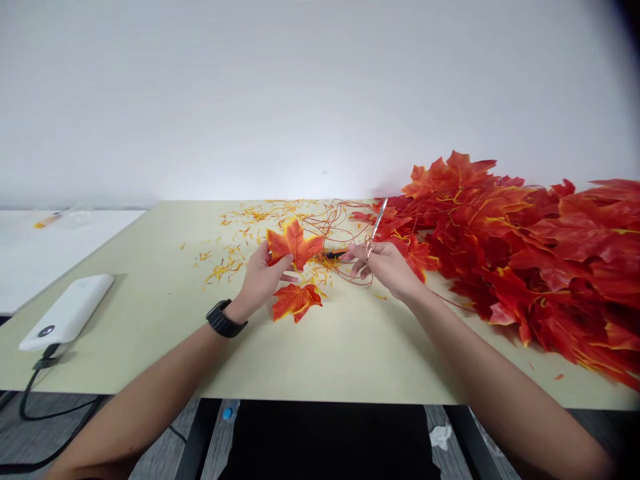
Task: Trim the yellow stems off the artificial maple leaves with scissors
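Observation:
An orange-red artificial maple leaf (pixel 298 243) with yellow edges is pinched between the thumb and fingers of my left hand (pixel 265 277). A second leaf (pixel 297 301) lies on the table just below that hand. My right hand (pixel 377 262) is closed around the handles of a pair of scissors (pixel 379 221), whose blades point up and away. Thin reddish stems (pixel 340 217) lie tangled behind and between my hands. A dark object (pixel 334 255), partly hidden, rests between my hands.
A large heap of red-orange leaves (pixel 540 247) covers the table's right side. Yellow scraps (pixel 230 263) are scattered left of centre. A white power bank (pixel 70 313) with a black cable (pixel 27 393) lies at the left. A white wall (pixel 300 100) stands behind the table (pixel 320 360).

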`<state>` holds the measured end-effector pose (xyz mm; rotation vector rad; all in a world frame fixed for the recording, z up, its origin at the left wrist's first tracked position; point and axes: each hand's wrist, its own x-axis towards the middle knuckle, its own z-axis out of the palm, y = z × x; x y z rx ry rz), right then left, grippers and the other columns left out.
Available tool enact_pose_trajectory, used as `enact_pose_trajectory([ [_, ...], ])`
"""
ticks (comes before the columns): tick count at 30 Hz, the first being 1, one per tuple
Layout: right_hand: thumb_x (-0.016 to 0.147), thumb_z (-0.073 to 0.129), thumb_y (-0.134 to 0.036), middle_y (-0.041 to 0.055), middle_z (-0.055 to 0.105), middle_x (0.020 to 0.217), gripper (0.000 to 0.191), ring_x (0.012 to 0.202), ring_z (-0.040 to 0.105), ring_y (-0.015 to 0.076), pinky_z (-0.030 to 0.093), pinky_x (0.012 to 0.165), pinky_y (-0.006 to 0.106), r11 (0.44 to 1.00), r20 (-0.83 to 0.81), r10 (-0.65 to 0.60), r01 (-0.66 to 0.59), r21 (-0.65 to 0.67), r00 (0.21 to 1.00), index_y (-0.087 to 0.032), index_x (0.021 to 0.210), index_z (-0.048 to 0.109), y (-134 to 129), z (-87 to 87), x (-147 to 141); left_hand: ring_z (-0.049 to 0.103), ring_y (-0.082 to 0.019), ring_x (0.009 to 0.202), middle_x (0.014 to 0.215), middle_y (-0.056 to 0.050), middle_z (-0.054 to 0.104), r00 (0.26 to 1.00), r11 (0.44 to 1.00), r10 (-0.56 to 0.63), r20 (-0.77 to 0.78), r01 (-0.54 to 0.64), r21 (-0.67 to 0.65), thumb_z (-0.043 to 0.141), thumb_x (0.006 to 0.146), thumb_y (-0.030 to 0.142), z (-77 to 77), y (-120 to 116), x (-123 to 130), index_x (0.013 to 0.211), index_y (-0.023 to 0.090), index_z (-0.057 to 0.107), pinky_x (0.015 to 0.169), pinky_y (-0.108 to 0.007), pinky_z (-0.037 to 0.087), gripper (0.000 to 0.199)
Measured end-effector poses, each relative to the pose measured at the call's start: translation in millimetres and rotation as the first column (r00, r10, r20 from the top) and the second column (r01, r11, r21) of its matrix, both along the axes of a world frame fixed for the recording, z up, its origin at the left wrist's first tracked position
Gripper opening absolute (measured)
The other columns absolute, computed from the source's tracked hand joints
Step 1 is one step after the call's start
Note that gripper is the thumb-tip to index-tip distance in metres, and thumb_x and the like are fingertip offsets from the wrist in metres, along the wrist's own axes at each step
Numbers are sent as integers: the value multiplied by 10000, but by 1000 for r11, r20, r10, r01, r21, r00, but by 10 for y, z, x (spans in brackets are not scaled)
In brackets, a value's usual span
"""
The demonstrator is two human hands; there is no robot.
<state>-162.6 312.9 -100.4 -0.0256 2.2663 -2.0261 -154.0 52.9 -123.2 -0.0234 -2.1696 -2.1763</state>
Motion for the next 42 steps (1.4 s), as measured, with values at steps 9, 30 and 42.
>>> enact_pose_trajectory([
  [9, 684, 959, -666, 73, 761, 798, 538, 623, 662, 146, 498, 523, 241, 994, 47, 106, -106, -5, 993, -169, 708, 754, -136, -180, 33, 715, -193, 707, 642, -3, 640, 983, 944, 18, -183, -77, -322, 847, 801, 430, -227, 49, 133, 781, 213, 623, 507, -224, 481, 312],
  [30, 564, 1048, -393, 36, 729, 682, 389, 639, 660, 133, 513, 560, 219, 982, 197, 138, -108, -157, 971, -161, 712, 773, -315, -246, 135, 720, -154, 765, 939, -44, 758, 993, 992, -118, -17, 119, 39, 892, 774, 573, -149, 171, 160, 938, 160, 739, 688, -305, 700, 470],
  [42, 714, 968, -323, 47, 734, 688, 313, 676, 700, 154, 508, 615, 239, 982, 251, 124, -82, -172, 960, -149, 753, 711, -275, -251, 115, 696, -104, 830, 1157, -42, 775, 953, 918, -278, 122, 226, 326, 806, 778, 172, -188, 5, -46, 1148, 186, 712, 692, -202, 563, 382],
])
